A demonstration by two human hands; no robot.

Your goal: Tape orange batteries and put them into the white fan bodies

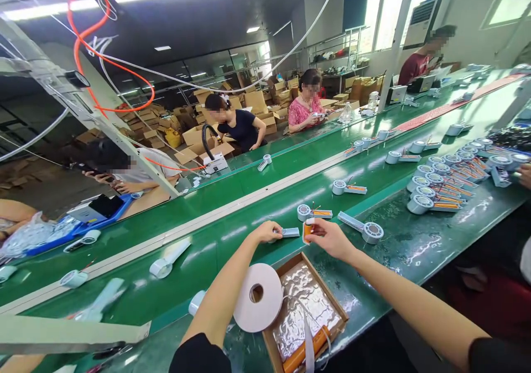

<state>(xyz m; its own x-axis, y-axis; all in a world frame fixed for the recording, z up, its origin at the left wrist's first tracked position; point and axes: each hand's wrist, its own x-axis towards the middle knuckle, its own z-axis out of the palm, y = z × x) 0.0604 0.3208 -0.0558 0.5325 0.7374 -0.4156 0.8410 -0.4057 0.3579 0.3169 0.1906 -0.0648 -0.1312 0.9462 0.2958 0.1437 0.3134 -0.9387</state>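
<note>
My left hand (pixel 267 232) is closed on a pale grey handle-shaped housing (pixel 291 232), its open end pointing right; the fingers hide the rest of it. My right hand (pixel 334 240) pinches a small orange cylinder, which looks like a battery (pixel 307 232), with a whitish strip along it. Just right of that hand lies a pale grey handheld fan housing (pixel 373 232). A big roll of white tape (pixel 271 276) rests below my left hand, against a shallow cardboard box (pixel 329 297). Inside the box are a longer orange cylinder (pixel 305 353) and loose white strips.
The green conveyor belt (pixel 232 212) carries scattered fan housings, some with orange cylinders in their handles. A dense group of housings (pixel 440 182) sits on the right. Across the belt several people work; a metal bar (pixel 74 331) crosses the lower left.
</note>
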